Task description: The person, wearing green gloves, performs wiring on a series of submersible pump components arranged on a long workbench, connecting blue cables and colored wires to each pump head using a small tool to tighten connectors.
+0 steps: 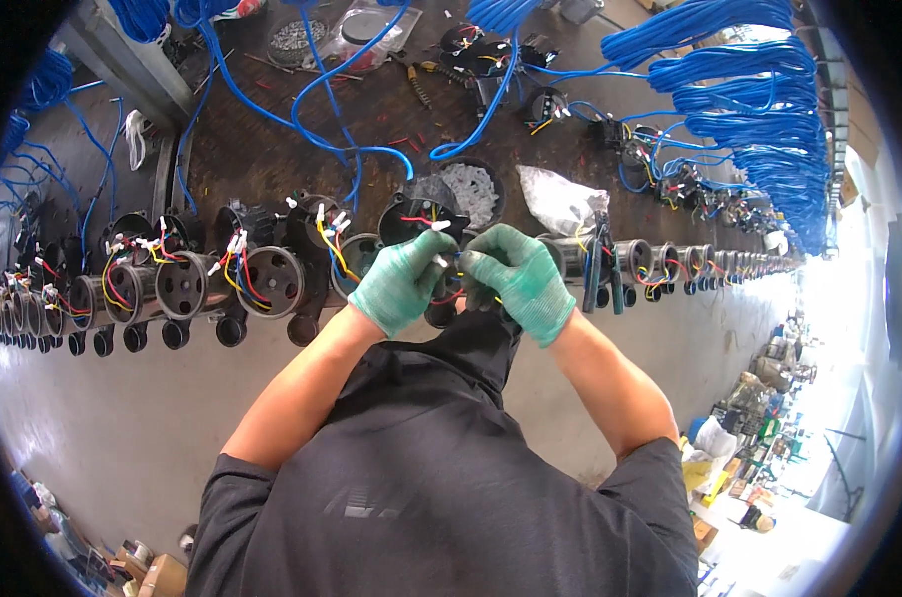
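Note:
Both my hands wear green gloves and meet at the near edge of the workbench, above a black motor housing. My left hand (403, 282) is closed, with a small white wire connector (439, 261) at its fingertips. Close against it, my right hand (523, 279) has its fingers pinched together; what they hold is too small to make out. Thin coloured wires show between and below the hands. Just beyond sits a black round cover (423, 211) with a red wire and a white connector, near the end of a blue cable (396, 154).
A bowl of small white connectors (471, 191) and a white plastic bag (560, 199) lie beyond my hands. Pliers (598, 264) hang at the edge, right. Round black housings (274, 282) with coloured wires line the edge both ways. Coiled blue cables (749, 99) hang at right.

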A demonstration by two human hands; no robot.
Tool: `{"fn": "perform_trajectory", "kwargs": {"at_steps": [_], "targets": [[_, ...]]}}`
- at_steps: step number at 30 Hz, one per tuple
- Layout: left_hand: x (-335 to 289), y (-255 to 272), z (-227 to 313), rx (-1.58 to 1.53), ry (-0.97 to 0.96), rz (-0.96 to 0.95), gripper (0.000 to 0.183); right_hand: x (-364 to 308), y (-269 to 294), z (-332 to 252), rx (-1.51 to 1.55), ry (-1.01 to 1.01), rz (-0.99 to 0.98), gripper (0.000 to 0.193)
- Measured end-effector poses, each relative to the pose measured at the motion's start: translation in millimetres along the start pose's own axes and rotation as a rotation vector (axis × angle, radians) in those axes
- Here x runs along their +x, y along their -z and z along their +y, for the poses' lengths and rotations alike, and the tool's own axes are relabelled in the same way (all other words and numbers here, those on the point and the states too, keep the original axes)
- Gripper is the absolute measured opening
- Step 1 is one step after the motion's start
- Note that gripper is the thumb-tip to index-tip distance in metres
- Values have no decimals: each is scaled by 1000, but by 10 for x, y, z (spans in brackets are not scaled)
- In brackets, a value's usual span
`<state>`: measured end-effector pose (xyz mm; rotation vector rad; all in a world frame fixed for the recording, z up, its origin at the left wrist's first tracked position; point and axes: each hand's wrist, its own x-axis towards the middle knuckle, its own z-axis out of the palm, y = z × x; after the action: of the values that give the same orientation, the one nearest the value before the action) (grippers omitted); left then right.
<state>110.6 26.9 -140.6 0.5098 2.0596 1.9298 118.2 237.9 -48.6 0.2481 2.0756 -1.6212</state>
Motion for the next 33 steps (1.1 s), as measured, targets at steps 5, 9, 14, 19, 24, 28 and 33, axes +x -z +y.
{"fn": "perform_trajectory", "kwargs": {"at_steps": [5,9,14,19,24,28,33], "targets": [[36,-17,-72,85,-185,48,20,527,621,-170,-694,334,78,26],[27,-12,-71,9,-74,-2,17,1474,879,-37,-1317,28,-184,31],[31,2,-78,-29,-43,-17,16,2200,637,443,-1688,-85,-593,42],[34,4,-92,5,-58,-15,15,2286,578,677,-1693,64,-491,27],[45,6,-52,-5,-30,-3,18,2232,660,568,-1669,31,-425,27],[40,33,0,36,-79,1,15,2041,762,345,-1466,27,-332,36],[51,27,26,9,-54,5,15,1471,783,-76,-1260,75,-125,35]]}}
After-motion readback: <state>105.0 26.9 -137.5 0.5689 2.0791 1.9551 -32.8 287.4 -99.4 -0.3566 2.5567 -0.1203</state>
